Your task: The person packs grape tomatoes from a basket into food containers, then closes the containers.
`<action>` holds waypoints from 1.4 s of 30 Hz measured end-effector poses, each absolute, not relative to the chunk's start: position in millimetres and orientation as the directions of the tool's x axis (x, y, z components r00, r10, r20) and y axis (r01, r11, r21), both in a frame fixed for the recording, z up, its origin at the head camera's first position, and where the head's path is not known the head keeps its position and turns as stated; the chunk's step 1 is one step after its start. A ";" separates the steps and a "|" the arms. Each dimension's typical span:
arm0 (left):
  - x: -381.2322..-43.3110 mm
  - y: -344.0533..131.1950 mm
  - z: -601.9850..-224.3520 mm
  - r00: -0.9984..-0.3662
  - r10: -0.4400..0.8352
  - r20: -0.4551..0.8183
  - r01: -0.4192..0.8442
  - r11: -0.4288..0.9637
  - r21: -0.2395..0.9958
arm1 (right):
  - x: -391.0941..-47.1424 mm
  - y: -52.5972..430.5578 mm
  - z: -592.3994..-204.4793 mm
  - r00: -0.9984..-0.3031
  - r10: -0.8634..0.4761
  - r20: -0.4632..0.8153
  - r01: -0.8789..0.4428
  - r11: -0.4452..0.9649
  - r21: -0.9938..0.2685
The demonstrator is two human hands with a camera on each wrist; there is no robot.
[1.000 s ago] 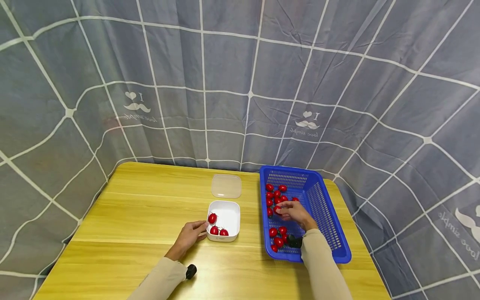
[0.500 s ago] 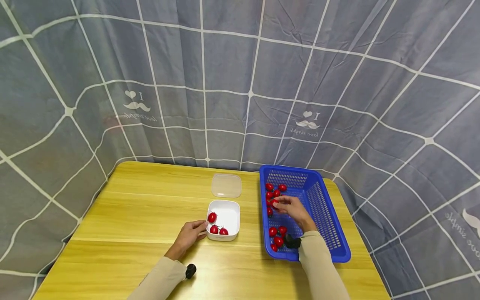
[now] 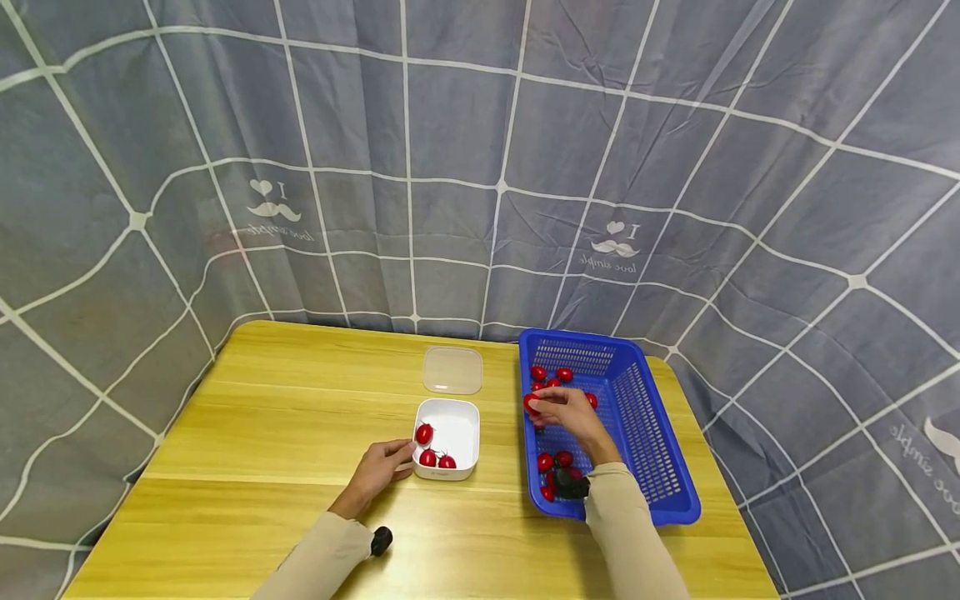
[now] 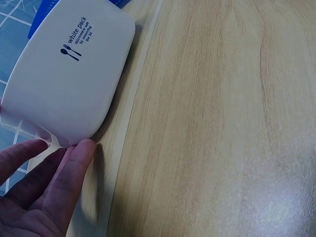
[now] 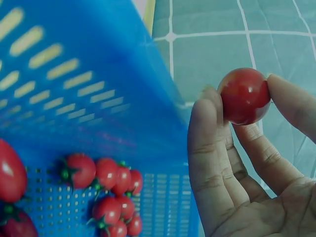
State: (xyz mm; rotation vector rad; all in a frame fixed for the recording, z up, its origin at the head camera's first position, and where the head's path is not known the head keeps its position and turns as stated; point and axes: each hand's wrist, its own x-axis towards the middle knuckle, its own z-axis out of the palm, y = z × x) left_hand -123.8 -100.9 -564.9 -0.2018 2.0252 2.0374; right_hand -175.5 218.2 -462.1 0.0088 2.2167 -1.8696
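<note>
My right hand [image 3: 570, 414] pinches a red cherry tomato [image 5: 245, 96] between thumb and fingertips. It is above the left rim of the blue plastic basket [image 3: 670, 454], where several more cherry tomatoes [image 5: 107, 210] lie. To the left, a square white food container [image 3: 457, 423] stands on the table with three cherry tomatoes [image 3: 424, 434] inside. The fingertips of my left hand [image 3: 381, 468] touch the container's outer left side, its fingers nearly straight. In the left wrist view those fingers meet the container's lower corner, below its printed wall [image 4: 69, 74].
Behind the container lies a translucent lid [image 3: 453, 371] on the wooden table [image 3: 300, 417]. A grey curtain with white lines [image 3: 450, 167] hangs close behind the table's far edge and around both sides.
The right hand, pinching the tomato, has lifted it and moved left from the basket's middle to its left rim. My left hand has stayed at the container.
</note>
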 end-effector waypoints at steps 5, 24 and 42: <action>-122.7 -100.8 -564.9 -0.957 0.085 -0.277 -0.277 0.009 0.961 | -174.1 206.0 -461.8 -0.964 -0.191 -0.182 0.150 0.169 -0.974; -123.4 -101.5 -565.0 -0.961 0.086 -0.262 -0.262 0.018 0.965 | -177.0 166.0 -468.9 -0.935 -0.292 -0.200 0.150 0.187 -0.971; -123.4 -101.3 -564.2 -0.962 0.085 -0.260 -0.261 0.001 0.965 | -175.5 127.0 -483.8 -0.918 -0.343 -0.198 0.099 0.286 -0.953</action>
